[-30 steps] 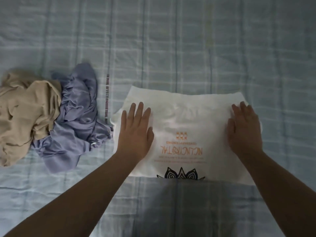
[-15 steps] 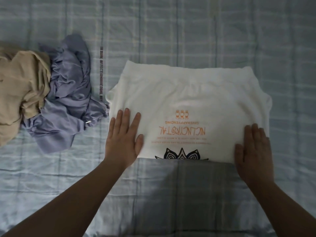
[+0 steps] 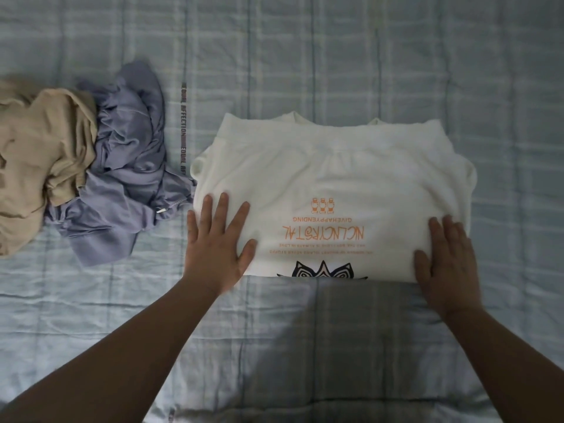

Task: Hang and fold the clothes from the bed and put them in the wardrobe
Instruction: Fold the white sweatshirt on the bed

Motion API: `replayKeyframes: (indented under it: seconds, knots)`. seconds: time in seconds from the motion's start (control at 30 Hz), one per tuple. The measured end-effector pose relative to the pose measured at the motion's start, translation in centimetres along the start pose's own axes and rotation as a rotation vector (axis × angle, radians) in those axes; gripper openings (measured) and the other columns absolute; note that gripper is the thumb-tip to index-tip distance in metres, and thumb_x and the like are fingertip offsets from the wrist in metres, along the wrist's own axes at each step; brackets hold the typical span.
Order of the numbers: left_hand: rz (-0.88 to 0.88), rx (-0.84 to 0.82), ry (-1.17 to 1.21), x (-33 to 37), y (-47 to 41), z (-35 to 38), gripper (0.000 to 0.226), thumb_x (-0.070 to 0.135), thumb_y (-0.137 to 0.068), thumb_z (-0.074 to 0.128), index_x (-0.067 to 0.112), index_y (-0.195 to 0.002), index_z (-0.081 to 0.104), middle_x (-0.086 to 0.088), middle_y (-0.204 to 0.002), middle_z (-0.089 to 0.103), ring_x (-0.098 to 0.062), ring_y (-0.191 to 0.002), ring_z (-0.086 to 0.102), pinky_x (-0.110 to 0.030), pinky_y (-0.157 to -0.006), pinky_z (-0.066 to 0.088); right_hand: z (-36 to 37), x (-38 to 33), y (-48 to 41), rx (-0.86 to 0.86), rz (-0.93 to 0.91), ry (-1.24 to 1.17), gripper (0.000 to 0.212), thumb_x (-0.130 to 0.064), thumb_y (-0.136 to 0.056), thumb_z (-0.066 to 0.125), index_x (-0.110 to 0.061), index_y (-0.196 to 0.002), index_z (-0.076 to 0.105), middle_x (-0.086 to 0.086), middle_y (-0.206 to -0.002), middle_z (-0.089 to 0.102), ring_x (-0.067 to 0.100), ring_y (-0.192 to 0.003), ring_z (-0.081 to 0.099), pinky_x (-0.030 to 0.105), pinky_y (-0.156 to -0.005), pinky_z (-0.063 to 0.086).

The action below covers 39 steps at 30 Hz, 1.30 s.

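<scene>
both hands, left hand [image 3: 216, 248] and right hand [image 3: 447, 264], press flat with straight fingers on the folded white t-shirt's [image 3: 332, 178] near corners, gripping nothing.

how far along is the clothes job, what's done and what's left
Done: the white t-shirt is folded into a rectangle on the bed. In hand: the left hand and right hand press flat on its near corners. Left: the beige garment and lilac garment lie crumpled beside it, and no wardrobe is in view.
</scene>
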<state>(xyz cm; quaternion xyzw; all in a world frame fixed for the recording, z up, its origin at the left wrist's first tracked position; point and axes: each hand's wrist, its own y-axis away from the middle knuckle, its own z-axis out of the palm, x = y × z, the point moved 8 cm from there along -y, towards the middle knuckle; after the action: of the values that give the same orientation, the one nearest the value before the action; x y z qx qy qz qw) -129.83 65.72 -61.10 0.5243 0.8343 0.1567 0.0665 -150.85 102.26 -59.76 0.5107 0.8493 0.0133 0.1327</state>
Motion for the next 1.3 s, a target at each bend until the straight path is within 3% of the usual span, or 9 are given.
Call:
replayKeyframes:
  seconds: [0.23, 0.37, 0.53, 0.7, 0.8, 0.93, 1.0, 1.13, 1.3]
  knots:
    - [0.106, 0.198, 0.142, 3.0, -3.1, -6.2, 0.059, 0.041, -0.100, 0.031, 0.020, -0.154, 0.031, -0.011, -0.163, 0.022, -0.032, -0.153, 0.007, -0.057, -0.122, 0.010, -5.9, -4.0, -3.5, 0.113, -0.020, -0.037, 0.058, -0.030, -0.096, 0.038, -0.008, -0.149, 0.037, 0.016, -0.159, 0.029, 0.032, -0.148, 0.022, 0.050, -0.121, 0.018]
    - [0.094, 0.133, 0.088, 4.7, -9.9, -6.8, 0.062, 0.048, -0.100, 0.020, 0.027, -0.158, 0.018, -0.009, -0.166, 0.012, -0.031, -0.153, 0.003, -0.057, -0.121, 0.008, -4.9, -5.7, -9.9, 0.039, -0.088, 0.034, 0.060, -0.035, -0.098, 0.030, -0.017, -0.155, 0.025, 0.011, -0.164, 0.016, 0.029, -0.152, 0.009, 0.048, -0.123, 0.010]
    - [0.044, 0.018, -0.062, 6.9, -13.0, -3.9, 0.066, 0.062, -0.096, 0.002, 0.038, -0.156, -0.005, -0.001, -0.167, -0.005, -0.027, -0.153, -0.009, -0.064, -0.118, 0.001, -1.1, -2.9, -13.6, -0.015, -0.057, 0.148, 0.060, -0.041, -0.100, 0.020, -0.020, -0.156, 0.020, 0.012, -0.163, 0.019, 0.032, -0.150, 0.016, 0.051, -0.120, 0.016]
    - [0.021, 0.011, -0.104, 7.3, -13.3, -3.4, 0.064, 0.061, -0.097, 0.005, 0.039, -0.155, -0.009, 0.000, -0.167, -0.008, -0.026, -0.153, -0.012, -0.064, -0.118, 0.000, -0.5, -1.9, -13.8, 0.021, -0.076, 0.113, 0.059, -0.040, -0.099, 0.024, -0.021, -0.155, 0.025, 0.010, -0.162, 0.023, 0.031, -0.149, 0.021, 0.048, -0.121, 0.016]
    - [-0.002, 0.004, -0.067, 7.7, -13.3, -4.4, 0.062, 0.052, -0.099, 0.022, 0.035, -0.157, 0.004, -0.002, -0.167, 0.000, -0.027, -0.153, -0.009, -0.064, -0.118, -0.002, -1.5, -1.8, -13.8, 0.055, -0.099, -0.042, 0.058, -0.035, -0.096, 0.030, -0.014, -0.150, 0.036, 0.014, -0.158, 0.031, 0.034, -0.146, 0.027, 0.049, -0.119, 0.022]
    - [0.061, 0.275, 0.104, 12.5, -12.3, -8.8, 0.050, 0.026, -0.091, 0.049, 0.010, -0.139, 0.048, -0.016, -0.148, 0.045, -0.039, -0.145, 0.027, -0.056, -0.119, 0.021, -5.4, -0.4, -10.2, 0.188, -0.101, -0.390, 0.046, -0.018, -0.091, 0.043, -0.005, -0.134, 0.053, 0.015, -0.147, 0.047, 0.032, -0.141, 0.036, 0.046, -0.118, 0.026]
    - [0.160, 0.340, 0.242, 17.4, -12.0, -10.3, 0.040, 0.019, -0.086, 0.049, 0.010, -0.124, 0.058, -0.013, -0.126, 0.059, -0.037, -0.126, 0.048, -0.050, -0.108, 0.038, -6.7, 1.5, -6.9, 0.244, -0.035, -0.445, 0.042, -0.010, -0.086, 0.049, -0.006, -0.127, 0.057, 0.013, -0.137, 0.054, 0.029, -0.132, 0.044, 0.039, -0.115, 0.030]
    - [0.114, 0.151, 0.553, 27.8, -12.7, -10.5, 0.024, 0.016, -0.091, 0.053, 0.015, -0.114, 0.057, -0.005, -0.104, 0.057, -0.027, -0.092, 0.058, -0.043, -0.082, 0.050, -5.1, 6.7, -1.1, 0.201, 0.322, -0.485, 0.041, -0.017, -0.076, 0.057, -0.001, -0.114, 0.061, 0.020, -0.110, 0.062, 0.040, -0.104, 0.057, 0.043, -0.095, 0.043]
    - [0.011, 0.009, 0.531, 36.9, -15.7, -9.4, 0.037, 0.037, -0.096, 0.057, 0.008, -0.117, 0.047, -0.011, -0.105, 0.055, -0.032, -0.097, 0.059, -0.041, -0.080, 0.049, -1.6, 9.3, 2.0, -0.036, 0.547, -0.530, 0.036, -0.023, -0.079, 0.075, -0.004, -0.107, 0.063, 0.018, -0.103, 0.065, 0.039, -0.097, 0.062, 0.045, -0.086, 0.050]
